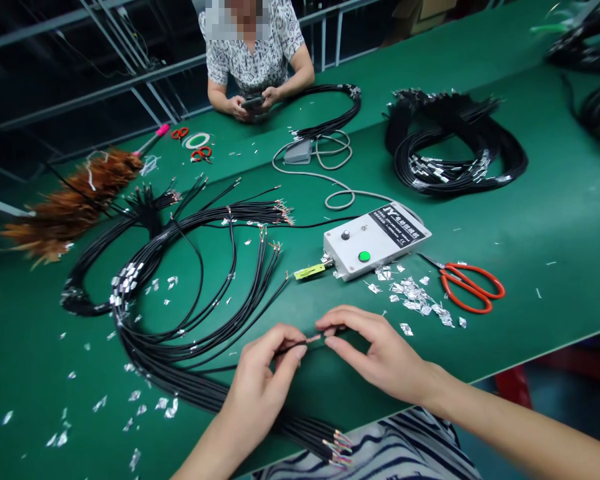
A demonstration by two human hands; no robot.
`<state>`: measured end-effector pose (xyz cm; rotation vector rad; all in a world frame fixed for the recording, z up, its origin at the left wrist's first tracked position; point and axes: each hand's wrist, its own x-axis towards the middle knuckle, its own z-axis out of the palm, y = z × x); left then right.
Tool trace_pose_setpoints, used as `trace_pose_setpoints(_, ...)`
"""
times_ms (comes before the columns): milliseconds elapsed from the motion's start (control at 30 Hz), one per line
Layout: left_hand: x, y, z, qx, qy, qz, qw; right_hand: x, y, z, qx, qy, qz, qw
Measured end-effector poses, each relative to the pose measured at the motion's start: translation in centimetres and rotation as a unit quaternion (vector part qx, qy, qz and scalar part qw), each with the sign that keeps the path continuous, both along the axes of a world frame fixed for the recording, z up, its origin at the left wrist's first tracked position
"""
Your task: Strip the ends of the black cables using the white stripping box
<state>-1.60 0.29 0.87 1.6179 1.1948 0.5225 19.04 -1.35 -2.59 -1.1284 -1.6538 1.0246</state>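
Note:
Between its thumb and fingers, my left hand [267, 373] pinches a black cable [294, 345] close to its stripped end, where pinkish inner wires stick out. My right hand [375, 343] is just right of that end, with thumb and index finger slightly apart around the wire tip; I see nothing gripped there. The cable belongs to a large looped bundle of black cables [155, 373] to the left, with white tags partway along. More stripped ends [340, 447] hang at the front edge. Beyond my hands stands a grey box [353, 240] with a knob, a green button and a yellow-green tip piece [310, 271].
Orange-handled scissors [473, 287] lie right of the box, near foil scraps [417, 297]. A grey pedal [299, 152] and more cable coils [455, 147] lie farther back. A feather duster [80, 193] is at the left. Across the table, a person [255, 60] holds a phone.

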Motion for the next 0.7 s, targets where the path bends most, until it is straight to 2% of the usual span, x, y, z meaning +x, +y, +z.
trace_pose_setpoints(100, 0.5, -0.1, -0.7, -0.054, -0.035, 0.064, 0.996, -1.2, 0.5, 0.2, -0.039, 0.056, -0.021, 0.997)
trace_pose_setpoints(200, 0.8, 0.0, -1.1, -0.075, -0.059, 0.098, 0.991, -2.0, 1.2, 0.2, -0.082, 0.112, -0.042, 0.989)
trace_pose_setpoints(433, 1.0, -0.1, -1.0, -0.071, -0.074, 0.116, 0.988, -3.3, 2.1, 0.4, -0.16, 0.166, -0.066, 0.971)
trace_pose_setpoints(600, 1.3, -0.2, -1.0, -0.081, -0.121, 0.142, 0.979, -4.2, 1.6, -0.3, -0.236, 0.269, -0.059, 0.932)
trace_pose_setpoints(700, 1.4, 0.0, -1.1, -0.1, -0.138, 0.146, 0.975, -4.3, 1.4, -0.6, -0.251, 0.284, -0.068, 0.923)
